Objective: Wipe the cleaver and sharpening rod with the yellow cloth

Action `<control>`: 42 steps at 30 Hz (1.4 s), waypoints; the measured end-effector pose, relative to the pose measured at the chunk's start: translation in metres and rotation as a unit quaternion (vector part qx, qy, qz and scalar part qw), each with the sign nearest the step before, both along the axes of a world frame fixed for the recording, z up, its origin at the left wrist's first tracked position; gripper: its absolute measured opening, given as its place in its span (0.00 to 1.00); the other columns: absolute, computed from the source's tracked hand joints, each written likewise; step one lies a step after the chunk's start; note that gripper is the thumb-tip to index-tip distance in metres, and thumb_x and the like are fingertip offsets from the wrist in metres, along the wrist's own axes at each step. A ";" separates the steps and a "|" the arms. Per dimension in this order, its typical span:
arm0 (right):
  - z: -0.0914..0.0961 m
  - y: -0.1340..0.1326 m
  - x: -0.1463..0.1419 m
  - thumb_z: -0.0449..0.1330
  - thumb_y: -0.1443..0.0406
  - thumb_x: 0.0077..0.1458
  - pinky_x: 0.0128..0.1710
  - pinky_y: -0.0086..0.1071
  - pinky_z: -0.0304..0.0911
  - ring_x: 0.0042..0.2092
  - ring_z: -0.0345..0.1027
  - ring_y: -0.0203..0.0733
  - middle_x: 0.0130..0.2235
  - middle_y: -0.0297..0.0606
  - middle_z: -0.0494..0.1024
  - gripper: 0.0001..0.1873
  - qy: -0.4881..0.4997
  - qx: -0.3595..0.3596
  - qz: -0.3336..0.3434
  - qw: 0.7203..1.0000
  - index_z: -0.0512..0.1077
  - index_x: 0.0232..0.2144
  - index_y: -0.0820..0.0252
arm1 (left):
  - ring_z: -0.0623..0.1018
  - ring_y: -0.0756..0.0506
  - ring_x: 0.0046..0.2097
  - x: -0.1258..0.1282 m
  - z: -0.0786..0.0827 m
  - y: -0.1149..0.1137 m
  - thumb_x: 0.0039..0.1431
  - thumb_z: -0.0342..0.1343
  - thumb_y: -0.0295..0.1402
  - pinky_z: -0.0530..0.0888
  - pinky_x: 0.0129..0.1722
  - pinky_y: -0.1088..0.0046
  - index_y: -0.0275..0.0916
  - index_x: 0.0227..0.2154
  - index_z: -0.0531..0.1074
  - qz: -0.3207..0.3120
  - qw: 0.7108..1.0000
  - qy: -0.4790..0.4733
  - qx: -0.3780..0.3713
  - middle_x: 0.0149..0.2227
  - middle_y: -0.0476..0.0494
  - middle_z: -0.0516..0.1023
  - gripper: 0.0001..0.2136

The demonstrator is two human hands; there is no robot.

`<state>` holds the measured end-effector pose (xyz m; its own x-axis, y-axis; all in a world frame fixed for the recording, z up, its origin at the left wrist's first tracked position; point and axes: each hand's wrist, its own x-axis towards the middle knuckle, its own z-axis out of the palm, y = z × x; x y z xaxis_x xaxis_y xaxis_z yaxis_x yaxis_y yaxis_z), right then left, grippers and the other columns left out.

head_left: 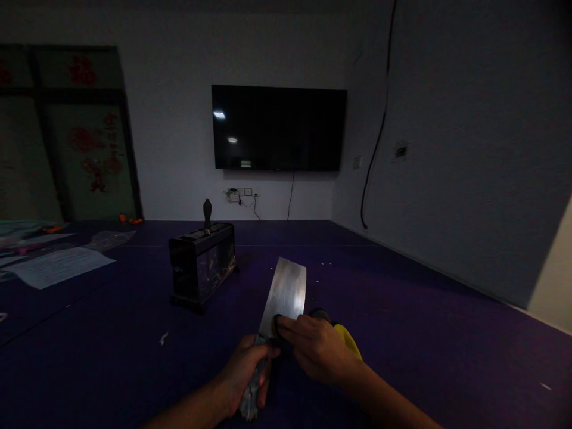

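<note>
A cleaver with a broad shiny blade points away from me, above the purple surface. My left hand is closed around its handle, which looks wrapped in pale, crumpled material. With bent fingers my right hand grips a small dark pad with a rounded edge and presses it to the blade near the handle. What the pad is, I cannot make out. Behind my right hand, partly hidden, lies a yellow and dark thing. To the left stands a black knife block with one dark handle upright in its top.
Papers and clear plastic lie at the far left of the purple surface. White scraps are scattered about. A wall bounds the right side, with a black cable hanging down it. A television hangs on the far wall.
</note>
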<state>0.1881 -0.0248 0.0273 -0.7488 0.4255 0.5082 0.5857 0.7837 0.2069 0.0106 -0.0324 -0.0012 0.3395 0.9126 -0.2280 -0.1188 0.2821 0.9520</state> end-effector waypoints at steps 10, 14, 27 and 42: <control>-0.001 0.012 0.013 0.44 0.74 0.52 0.39 0.34 0.67 0.40 0.68 0.40 0.51 0.42 0.69 0.23 0.148 0.030 -0.135 0.979 0.66 0.49 0.61 | 0.59 0.53 0.07 0.000 -0.001 -0.003 0.41 0.53 0.39 0.50 0.08 0.81 0.38 0.20 0.61 -0.047 0.999 0.001 0.011 0.07 0.58 0.57 0.10; 0.000 0.009 0.012 0.45 0.74 0.52 0.38 0.34 0.68 0.39 0.68 0.40 0.51 0.42 0.69 0.22 0.133 0.030 -0.115 0.984 0.67 0.48 0.62 | 0.59 0.53 0.08 0.001 -0.001 -0.004 0.41 0.53 0.39 0.50 0.08 0.81 0.38 0.20 0.61 -0.039 0.999 0.001 0.011 0.07 0.57 0.57 0.10; -0.001 -0.005 -0.004 0.47 0.74 0.45 0.33 0.32 0.66 0.36 0.68 0.39 0.49 0.42 0.71 0.23 0.013 -0.012 0.020 1.000 0.68 0.45 0.63 | 0.57 0.53 0.07 0.001 -0.002 0.001 0.41 0.53 0.40 0.53 0.07 0.81 0.39 0.21 0.60 0.030 1.000 -0.002 -0.006 0.08 0.59 0.57 0.11; 0.002 0.007 0.009 0.44 0.75 0.52 0.39 0.33 0.68 0.39 0.68 0.40 0.52 0.43 0.69 0.23 0.107 0.037 -0.110 0.987 0.67 0.48 0.64 | 0.61 0.52 0.08 0.000 -0.004 -0.004 0.43 0.53 0.38 0.54 0.08 0.81 0.38 0.25 0.63 -0.071 0.997 0.024 0.013 0.08 0.58 0.58 0.10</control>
<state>0.1970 -0.0179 0.0298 -0.5142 0.5224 0.6802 0.7768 0.6199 0.1112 0.0111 -0.0362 -0.0049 0.4552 0.8617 -0.2243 -0.0332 0.2682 0.9628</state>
